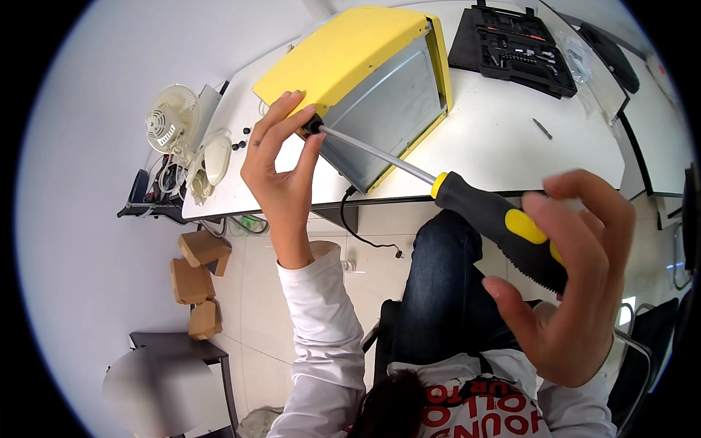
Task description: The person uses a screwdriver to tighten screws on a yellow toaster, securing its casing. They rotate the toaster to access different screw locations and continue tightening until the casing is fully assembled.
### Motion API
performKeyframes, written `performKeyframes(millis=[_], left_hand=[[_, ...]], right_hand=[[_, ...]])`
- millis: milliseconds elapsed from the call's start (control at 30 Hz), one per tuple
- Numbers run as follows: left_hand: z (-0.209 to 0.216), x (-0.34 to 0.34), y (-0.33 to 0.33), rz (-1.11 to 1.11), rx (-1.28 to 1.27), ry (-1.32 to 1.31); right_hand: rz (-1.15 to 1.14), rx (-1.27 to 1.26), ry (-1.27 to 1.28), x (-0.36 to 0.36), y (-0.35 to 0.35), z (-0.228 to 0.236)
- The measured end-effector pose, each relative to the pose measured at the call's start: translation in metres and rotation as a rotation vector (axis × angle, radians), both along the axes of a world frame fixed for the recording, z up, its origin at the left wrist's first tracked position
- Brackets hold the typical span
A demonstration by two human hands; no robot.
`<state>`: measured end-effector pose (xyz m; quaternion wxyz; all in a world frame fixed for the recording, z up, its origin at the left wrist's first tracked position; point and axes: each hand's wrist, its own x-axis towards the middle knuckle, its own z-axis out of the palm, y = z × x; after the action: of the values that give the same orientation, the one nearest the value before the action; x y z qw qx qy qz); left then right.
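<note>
A yellow box-shaped appliance with a bare grey metal panel lies tilted on the white table. At its near left corner my left hand pinches a small black round foot between thumb and fingers. The tip of a long screwdriver meets this foot; whether it sits in a screw is hidden. My right hand is loosely round the end of the black and yellow screwdriver handle, its thumb off it and its fingers partly spread and blurred. The handle end rests near the palm.
Several small black pieces lie left of the appliance. An open black tool case and a small dark bit are to the right. A cream fan stands far left. The black power cord hangs over the front edge. Cardboard boxes sit on the floor.
</note>
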<state>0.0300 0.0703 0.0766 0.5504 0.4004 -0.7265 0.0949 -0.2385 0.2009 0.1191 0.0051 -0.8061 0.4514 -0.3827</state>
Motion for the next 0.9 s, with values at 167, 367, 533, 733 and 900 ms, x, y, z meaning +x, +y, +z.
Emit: performKeyframes(millis=[167, 367, 533, 733, 900], left_hand=[[0.0, -0.002, -0.002, -0.004, -0.008, -0.004], [0.0, -0.003, -0.002, -0.002, 0.031, 0.004], [-0.001, -0.001, 0.001, 0.016, -0.009, 0.015], [-0.002, -0.004, 0.0, 0.018, -0.001, 0.013], [-0.002, -0.002, 0.003, 0.026, 0.018, 0.025]], right_hand=[[0.039, 0.073, -0.025, -0.004, 0.004, -0.004], [0.048, 0.258, -0.036, -0.012, 0.005, 0.005], [0.135, 0.066, -0.086, -0.008, -0.003, -0.008], [0.127, 0.078, -0.08, -0.003, 0.003, -0.005], [0.103, -0.034, -0.106, 0.002, 0.006, -0.001]])
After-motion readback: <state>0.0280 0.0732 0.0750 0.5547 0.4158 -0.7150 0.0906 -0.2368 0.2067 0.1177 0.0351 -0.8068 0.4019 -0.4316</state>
